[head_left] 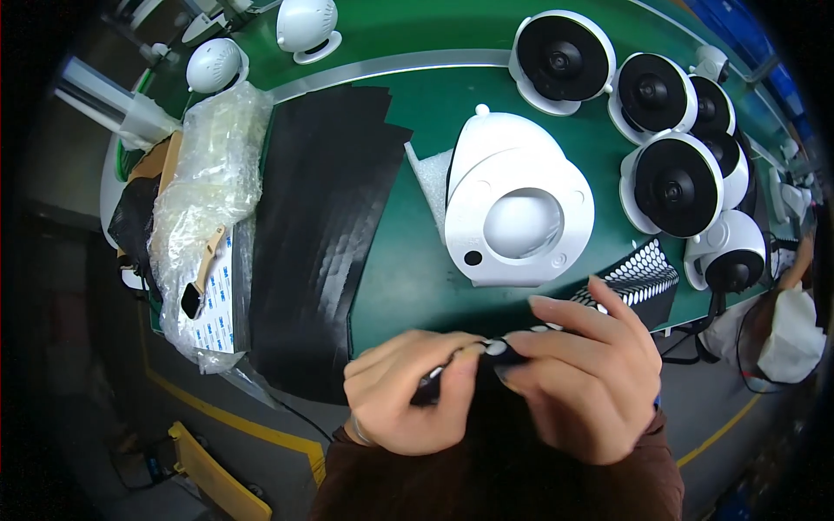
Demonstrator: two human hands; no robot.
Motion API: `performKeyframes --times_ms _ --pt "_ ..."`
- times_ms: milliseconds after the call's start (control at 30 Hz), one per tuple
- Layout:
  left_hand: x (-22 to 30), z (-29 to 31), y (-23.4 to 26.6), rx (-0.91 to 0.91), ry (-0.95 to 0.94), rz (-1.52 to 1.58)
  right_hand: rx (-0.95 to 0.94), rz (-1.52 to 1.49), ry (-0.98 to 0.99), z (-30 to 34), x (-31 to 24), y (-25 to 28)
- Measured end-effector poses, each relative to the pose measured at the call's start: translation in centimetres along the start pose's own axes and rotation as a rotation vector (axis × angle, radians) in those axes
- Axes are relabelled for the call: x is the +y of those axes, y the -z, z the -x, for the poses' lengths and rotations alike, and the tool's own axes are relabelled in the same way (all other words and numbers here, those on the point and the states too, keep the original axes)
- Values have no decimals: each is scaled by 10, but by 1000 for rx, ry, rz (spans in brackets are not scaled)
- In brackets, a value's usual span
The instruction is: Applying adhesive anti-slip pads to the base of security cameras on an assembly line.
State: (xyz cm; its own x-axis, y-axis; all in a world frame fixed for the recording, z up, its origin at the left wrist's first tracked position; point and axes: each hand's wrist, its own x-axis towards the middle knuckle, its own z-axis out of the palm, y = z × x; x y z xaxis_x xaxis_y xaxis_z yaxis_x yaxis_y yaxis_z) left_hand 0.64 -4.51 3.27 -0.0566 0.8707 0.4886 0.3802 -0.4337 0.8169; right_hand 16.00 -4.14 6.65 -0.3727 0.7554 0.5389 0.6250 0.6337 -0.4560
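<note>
A black sheet with rows of white round dots (647, 271) runs from the right of the table's front edge back between my hands. My left hand (415, 392) is closed, pinching the sheet's left end between thumb and forefinger. Beside it, my right hand (592, 369) is closed at the same edge, its fingertips by one white dot; its lower fingers are slightly blurred. Beyond both hands a white rounded device (508, 143) lies with its round base turned up. That base has a wide central opening and a black round spot at its lower left.
Several white devices with black round fronts (673, 184) stand at the right. Black sheets (317, 226) cover the table's left part. Further left lie bubble wrap (213, 148), a watch (198, 282) and a printed white sheet (217, 326). White foam (430, 178) sits under the upturned device.
</note>
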Motion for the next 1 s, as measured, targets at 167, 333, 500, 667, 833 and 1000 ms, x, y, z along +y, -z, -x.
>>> performKeyframes --times_ms 167,333,500,667,833,1000 --pt "-18 0 3 -75 -5 -39 247 23 -339 6 25 -4" --pt "-21 -1 -2 -176 65 192 268 -126 -446 6 38 -16" --pt "-20 0 -2 -179 57 197 270 -140 -441 2 36 -19" --pt "-22 -1 -3 -191 35 207 274 -70 -380 1 36 -22" --pt "-22 0 -2 -177 34 215 261 -80 -425 1 34 -19" --pt "-23 0 -2 -182 16 189 239 -32 -378 0 33 -18"
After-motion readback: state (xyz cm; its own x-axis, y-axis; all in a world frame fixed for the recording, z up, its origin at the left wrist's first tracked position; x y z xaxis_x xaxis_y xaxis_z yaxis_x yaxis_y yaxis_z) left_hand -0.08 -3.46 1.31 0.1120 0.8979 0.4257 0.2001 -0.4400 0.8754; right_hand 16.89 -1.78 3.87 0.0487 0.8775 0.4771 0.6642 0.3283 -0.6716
